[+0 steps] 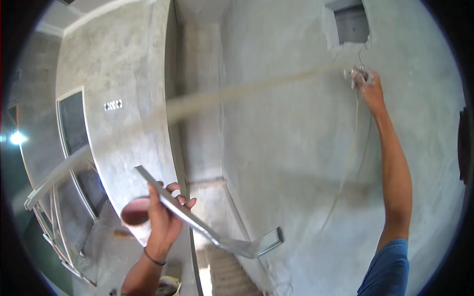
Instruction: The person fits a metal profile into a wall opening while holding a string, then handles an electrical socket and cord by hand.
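My left hand (165,217) is closed around a bent, shiny metal channel (197,224), which slants down to the right and turns up at its far end. Up at the grey plastered wall, my right hand (368,89) is pinched on a thin, pale string (356,118). Its fingertips look whitish, and part of what they hold is hidden. From there the string hangs down along the wall. A blurred pale band (256,86) crosses the view from near my right hand toward the lower left.
Above my right hand is a square wall opening (351,24) with thin wires or cracks below it. A reddish-rimmed round container (136,212) shows beside my left hand. Wooden framing (54,222) stands at the left near a doorway (73,123). A bucket (169,286) sits low down.
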Motion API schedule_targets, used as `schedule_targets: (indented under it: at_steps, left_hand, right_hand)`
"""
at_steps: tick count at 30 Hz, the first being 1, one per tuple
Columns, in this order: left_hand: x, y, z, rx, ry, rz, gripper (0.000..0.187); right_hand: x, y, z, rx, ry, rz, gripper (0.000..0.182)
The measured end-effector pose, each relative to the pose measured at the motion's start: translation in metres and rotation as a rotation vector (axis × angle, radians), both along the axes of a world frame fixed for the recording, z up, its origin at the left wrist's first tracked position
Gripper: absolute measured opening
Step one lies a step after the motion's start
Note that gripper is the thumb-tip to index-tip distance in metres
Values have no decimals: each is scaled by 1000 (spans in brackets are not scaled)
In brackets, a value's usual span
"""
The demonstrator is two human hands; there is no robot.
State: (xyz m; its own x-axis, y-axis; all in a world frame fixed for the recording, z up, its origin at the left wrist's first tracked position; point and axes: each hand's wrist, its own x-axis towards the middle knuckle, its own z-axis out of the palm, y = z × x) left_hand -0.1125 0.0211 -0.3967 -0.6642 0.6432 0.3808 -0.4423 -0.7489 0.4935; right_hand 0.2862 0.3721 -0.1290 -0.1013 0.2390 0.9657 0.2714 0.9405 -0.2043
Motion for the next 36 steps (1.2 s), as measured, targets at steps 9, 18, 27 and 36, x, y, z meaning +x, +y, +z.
schedule_targets:
  at_steps: [9,18,27,36]
  left_hand:
    - [153,40,-52,17,-46,-510,33]
    - [266,-8,-84,192,356,-527,49]
    - [245,-20,-97,262,292,-515,33]
    - [241,-6,-84,-242,39,-249,43]
  right_hand:
    - [-29,-120,-290,-653,-16,181,17]
    - [22,-227,-378,-975,294,261,16]
    - [108,-313,-455,-916,-250,9,36]
    - [111,-471,-331,-219,5,-637,18]
